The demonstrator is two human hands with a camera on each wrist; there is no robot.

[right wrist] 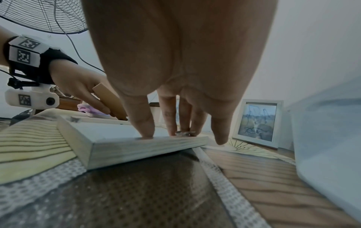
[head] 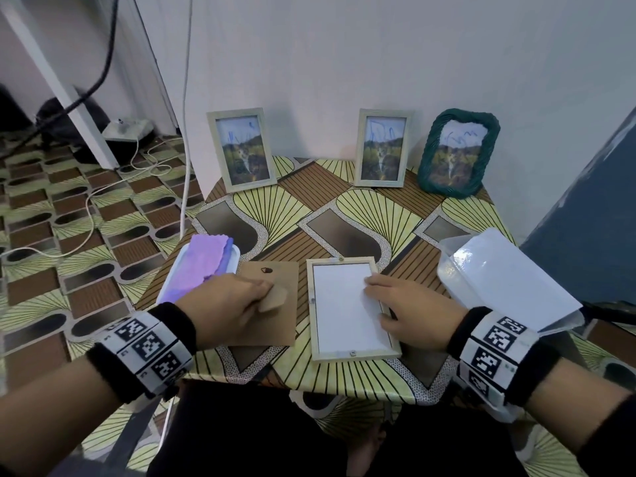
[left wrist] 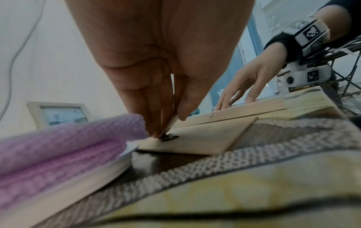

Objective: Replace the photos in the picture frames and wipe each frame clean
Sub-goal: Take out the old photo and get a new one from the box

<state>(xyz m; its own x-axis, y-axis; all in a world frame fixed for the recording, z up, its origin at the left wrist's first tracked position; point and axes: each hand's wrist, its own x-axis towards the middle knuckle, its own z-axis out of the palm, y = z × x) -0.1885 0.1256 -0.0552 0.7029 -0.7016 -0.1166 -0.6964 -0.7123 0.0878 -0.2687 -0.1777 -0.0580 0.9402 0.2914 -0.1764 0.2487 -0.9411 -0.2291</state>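
A pale wooden frame (head: 356, 354) lies face down near the table's front edge, with a white sheet (head: 344, 311) showing inside it. My right hand (head: 378, 287) rests on that sheet by the frame's right rail, its fingers (right wrist: 147, 126) straight. To the frame's left lies a brown backing board (head: 275, 325). My left hand (head: 265, 294) pinches its fold-out stand (head: 275, 299) between thumb and fingers (left wrist: 154, 117). Three frames stand against the wall with scribbled-on photos: a left wooden frame (head: 241, 149), a middle wooden frame (head: 382, 148) and a green woven frame (head: 457, 153).
A purple cloth (head: 203, 266) lies folded in a white tray (head: 234, 256) at the front left. A translucent plastic box (head: 499, 280) sits at the right edge. Cables (head: 103, 187) trail over the floor on the left. A fan (right wrist: 45, 15) stands behind.
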